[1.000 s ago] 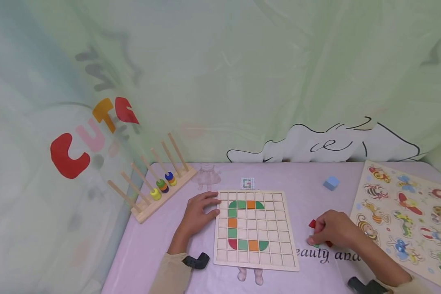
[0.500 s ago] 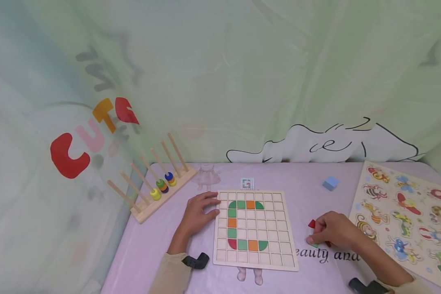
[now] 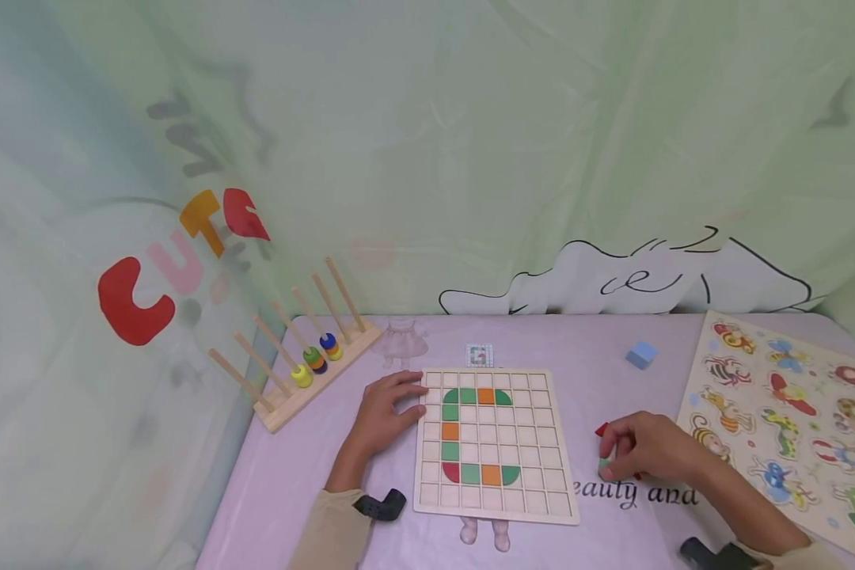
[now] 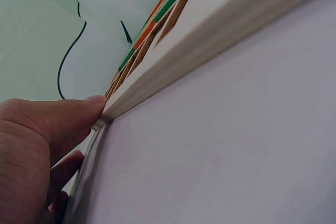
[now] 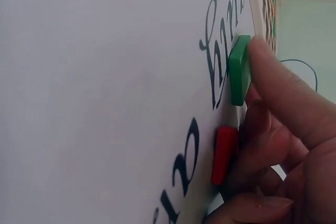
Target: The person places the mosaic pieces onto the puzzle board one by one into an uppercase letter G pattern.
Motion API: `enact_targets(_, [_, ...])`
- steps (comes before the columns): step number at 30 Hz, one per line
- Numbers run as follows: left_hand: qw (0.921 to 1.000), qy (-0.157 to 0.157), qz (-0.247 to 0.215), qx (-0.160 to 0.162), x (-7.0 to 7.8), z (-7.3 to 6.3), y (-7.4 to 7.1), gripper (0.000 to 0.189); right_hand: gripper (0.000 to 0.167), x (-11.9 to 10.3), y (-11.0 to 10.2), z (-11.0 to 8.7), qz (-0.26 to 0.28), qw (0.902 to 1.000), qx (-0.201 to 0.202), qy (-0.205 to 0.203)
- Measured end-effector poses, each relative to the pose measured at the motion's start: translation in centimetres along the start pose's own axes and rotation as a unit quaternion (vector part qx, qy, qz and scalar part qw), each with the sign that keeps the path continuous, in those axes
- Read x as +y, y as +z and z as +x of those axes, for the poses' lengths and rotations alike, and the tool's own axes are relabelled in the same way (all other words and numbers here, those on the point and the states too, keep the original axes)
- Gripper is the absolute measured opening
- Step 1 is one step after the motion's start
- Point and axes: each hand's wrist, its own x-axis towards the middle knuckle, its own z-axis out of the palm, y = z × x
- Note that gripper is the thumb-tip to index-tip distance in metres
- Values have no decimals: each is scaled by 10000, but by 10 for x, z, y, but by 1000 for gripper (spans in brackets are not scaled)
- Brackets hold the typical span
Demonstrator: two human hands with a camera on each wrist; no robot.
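Note:
A wooden grid board (image 3: 568,518) lies on the table, with green, orange and red tiles set in a C-like shape. My left hand (image 3: 388,408) rests at its left edge; in the left wrist view the thumb (image 4: 79,114) touches the rim. Right of the board, my right hand (image 3: 648,447) pinches a green tile (image 5: 240,72) close to the tabletop, partly hidden by the fingers. Under the same hand lies a red tile (image 5: 224,155). Another red piece (image 3: 602,430) shows just past the fingertips in the head view.
A wooden peg stand (image 3: 278,416) with several coloured rings is at the left. Behind the board lies a small pattern card (image 3: 480,355). A blue block (image 3: 641,355) sits back right, near a wooden insect picture puzzle (image 3: 751,396). A printed curtain (image 3: 427,158) hangs behind the table.
My right fingers have shifted slightly, and the green tile has come up from lying under the thumb to a tilted position between the fingers. The left hand and board stay still.

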Motion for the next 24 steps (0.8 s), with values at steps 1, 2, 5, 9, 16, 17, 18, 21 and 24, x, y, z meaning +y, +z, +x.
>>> enact_targets(1, [10000,5,-4,-6,0,0,0,30,29,1,0,0,-2,10000,-23,-28])
enact_targets(2, [10000,11,-4,-4,0,0,0,30,29,1,0,0,-4,10000,-48,-71])
enact_targets(5, [10000,36,-28,11,1,0,-1,30,28,3,1,1,20,9999,-53,-115])
enact_targets(9, [9999,72,-75,62,1,-1,-1,29,28,5,2,2,56,9999,-9,-109])
enact_targets(16, [9999,44,-74,91,1,0,-1,29,24,5,2,2,136,9997,-78,-180])
enact_targets(17, [9999,20,-89,80,1,0,-1,29,24,5,2,2,146,9997,-93,-200])
enact_targets(18, [9999,13,-97,72,0,0,-1,29,23,4,2,2,157,9996,-108,-222])
enact_targets(21, [9999,-4,-129,51,-1,0,0,29,23,4,1,1,162,9995,-134,-217])
enact_targets(24, [9999,0,-139,49,0,0,0,29,24,2,1,1,170,9996,-168,-142])
